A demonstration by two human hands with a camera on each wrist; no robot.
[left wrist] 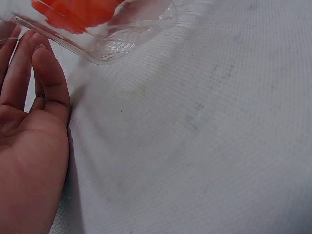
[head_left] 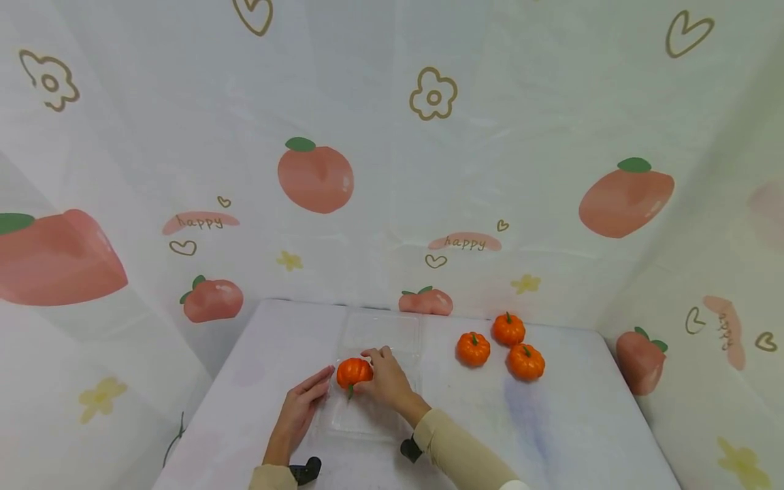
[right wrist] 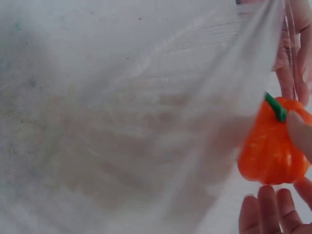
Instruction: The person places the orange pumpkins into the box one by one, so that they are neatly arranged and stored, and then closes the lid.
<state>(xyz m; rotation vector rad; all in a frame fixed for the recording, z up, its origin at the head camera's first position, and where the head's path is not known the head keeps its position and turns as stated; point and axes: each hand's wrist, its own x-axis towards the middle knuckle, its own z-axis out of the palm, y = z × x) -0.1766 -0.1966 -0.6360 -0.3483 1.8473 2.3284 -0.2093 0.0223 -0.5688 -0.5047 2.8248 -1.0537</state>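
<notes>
Right hand (head_left: 386,381) grips pumpkin (head_left: 354,371) over clear tray (head_left: 367,418); left hand (head_left: 301,408) flat beside; three pumpkins (head_left: 473,348) apart.

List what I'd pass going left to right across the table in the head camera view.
Left hand → small orange pumpkin gripped by the right hand over the clear plastic container → a loose group of three more pumpkins, starting with the left one.
</notes>
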